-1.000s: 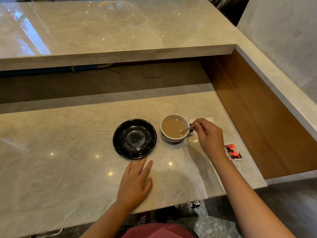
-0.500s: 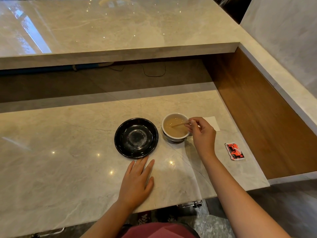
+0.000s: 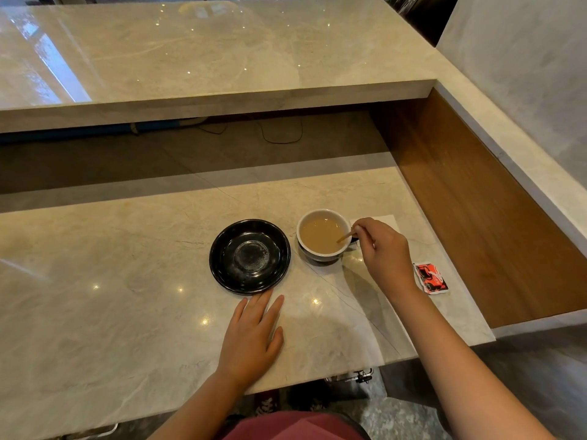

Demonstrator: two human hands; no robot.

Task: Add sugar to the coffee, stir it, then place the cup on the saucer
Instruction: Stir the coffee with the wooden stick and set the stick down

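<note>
A white cup of milky coffee (image 3: pixel 320 236) stands on the marble counter, just right of an empty black saucer (image 3: pixel 250 256). My right hand (image 3: pixel 384 254) is beside the cup's right rim, its fingertips pinched on a thin wooden stir stick (image 3: pixel 345 237) whose lower end dips into the coffee. My left hand (image 3: pixel 252 338) lies flat on the counter, palm down, fingers apart, just in front of the saucer and holding nothing. A red sugar packet (image 3: pixel 431 278) lies on the counter to the right of my right wrist.
A white napkin (image 3: pixel 386 220) lies behind my right hand. A raised marble ledge (image 3: pixel 222 100) runs along the back. A wooden side panel (image 3: pixel 482 201) closes the right. The counter's front edge (image 3: pixel 333 373) is near my body.
My right hand has shifted the stir stick inside the cup, from the middle toward the right rim. The left hand, cup and saucer have stayed where they were.
</note>
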